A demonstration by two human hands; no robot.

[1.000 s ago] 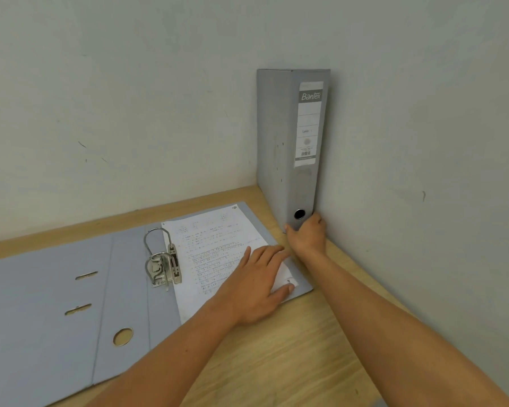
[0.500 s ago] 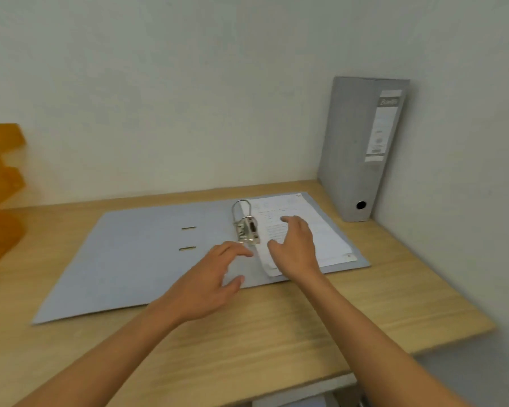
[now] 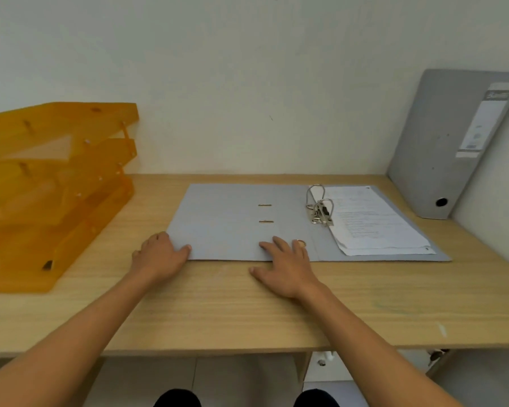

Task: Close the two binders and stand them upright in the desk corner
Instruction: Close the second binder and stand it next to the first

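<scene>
A grey-blue binder (image 3: 232,218) lies open and flat on the wooden desk (image 3: 247,312). Its metal ring mechanism (image 3: 321,210) stands up at the spine, and a stack of printed papers (image 3: 373,224) rests on the right half. A second grey binder (image 3: 441,148) is closed and stands upright in the far right corner against the walls. My left hand (image 3: 159,257) holds the near-left corner of the open cover, thumb on top, with the cover lying flat. My right hand (image 3: 285,265) lies flat with fingers spread on the binder's near edge by the spine hole.
Stacked orange letter trays (image 3: 50,186) fill the left side of the desk against the wall. The desk's front edge (image 3: 247,348) runs below my forearms. White walls meet in the corner at the right.
The view swung left and pulled back. My right hand left the upright binder and the papers and came to the near edge. My left hand slid left to the cover's corner.
</scene>
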